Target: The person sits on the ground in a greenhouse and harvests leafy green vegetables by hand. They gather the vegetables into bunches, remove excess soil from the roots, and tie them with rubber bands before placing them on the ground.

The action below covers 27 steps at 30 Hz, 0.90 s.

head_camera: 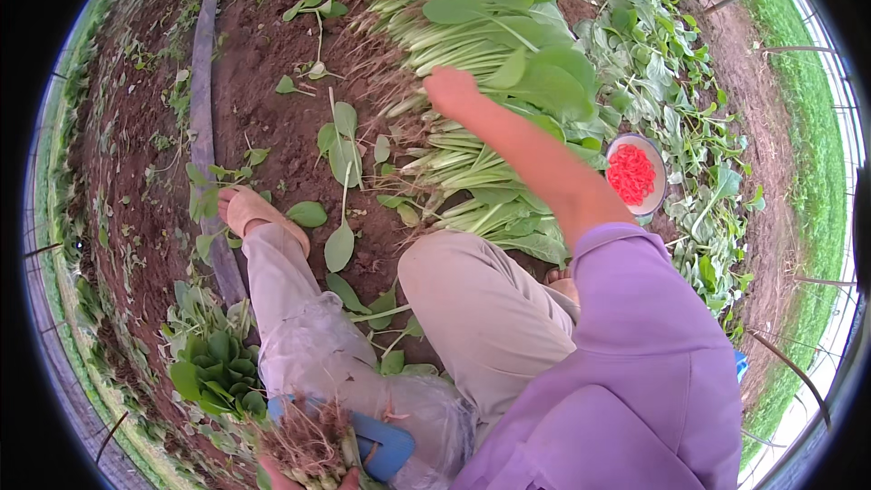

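Observation:
My right hand [450, 90] is closed at the stem bases of leafy green plants [469, 41], which lie side by side in a long row with their roots to the left. A broad leaf stands up just beyond its wrist. At the bottom edge, my left hand [277, 477] grips a bunch of uprooted greens [313, 446], its roots and soil turned up. Part of that hand is hidden by the bunch and cut off by the frame. Beneath the bunch, a flat blue piece [384, 446] rests against my plastic-covered leg [326, 333].
A white bowl of red rubber bands [631, 174] stands right of the row. Loose leaves [339, 246] lie on the brown soil [265, 95]. A flat grey hose [203, 82] runs along the left. More green bunches [221, 371] sit at lower left.

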Tool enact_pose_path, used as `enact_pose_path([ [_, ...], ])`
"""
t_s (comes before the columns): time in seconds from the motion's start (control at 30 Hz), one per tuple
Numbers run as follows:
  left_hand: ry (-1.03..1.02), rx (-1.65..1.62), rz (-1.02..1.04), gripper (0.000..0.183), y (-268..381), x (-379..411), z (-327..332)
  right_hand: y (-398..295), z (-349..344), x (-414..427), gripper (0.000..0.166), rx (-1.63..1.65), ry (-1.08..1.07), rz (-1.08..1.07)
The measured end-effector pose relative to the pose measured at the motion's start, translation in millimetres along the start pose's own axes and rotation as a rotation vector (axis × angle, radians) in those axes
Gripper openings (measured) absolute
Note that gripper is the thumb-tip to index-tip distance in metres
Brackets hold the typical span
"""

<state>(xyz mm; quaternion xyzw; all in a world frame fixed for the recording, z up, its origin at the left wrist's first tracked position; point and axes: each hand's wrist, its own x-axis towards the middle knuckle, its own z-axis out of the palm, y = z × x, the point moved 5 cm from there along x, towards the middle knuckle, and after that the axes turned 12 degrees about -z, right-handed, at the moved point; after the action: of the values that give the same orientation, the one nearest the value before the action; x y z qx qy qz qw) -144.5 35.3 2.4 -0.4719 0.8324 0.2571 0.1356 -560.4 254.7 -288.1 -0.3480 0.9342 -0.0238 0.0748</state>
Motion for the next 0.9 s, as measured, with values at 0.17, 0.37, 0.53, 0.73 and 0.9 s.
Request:
enact_pose_path([
  [0.17, -0.013, -0.007, -0.076, 0.096, 9.1, -7.7, 5.3, 65.4, -52.7, -54.0, 0.028, 0.355, 0.051, 0.019],
  [0.37, -0.014, -0.008, 0.137, 0.092, 13.7, -6.4, 6.5, 74.5, -104.2, -86.9, 0.031, 0.657, 0.151, 0.086],
  [0.53, -0.064, -0.211, 0.124, 0.097, -5.3, -4.5, 21.1, 63.3, -134.9, -89.5, 0.03, 0.532, 0.047, -0.011],
  [0.73, 0.022, -0.194, 0.149, 0.102, -21.6, -3.0, 16.2, 104.6, -110.9, -100.9, 0.04, 0.875, 0.142, 0.398],
  [0.9, -0.045, -0.086, 0.116, 0.094, -3.1, 4.5, 13.0, 199.2, -125.8, -129.5, 0.041, 0.406, 0.511, 0.688],
])
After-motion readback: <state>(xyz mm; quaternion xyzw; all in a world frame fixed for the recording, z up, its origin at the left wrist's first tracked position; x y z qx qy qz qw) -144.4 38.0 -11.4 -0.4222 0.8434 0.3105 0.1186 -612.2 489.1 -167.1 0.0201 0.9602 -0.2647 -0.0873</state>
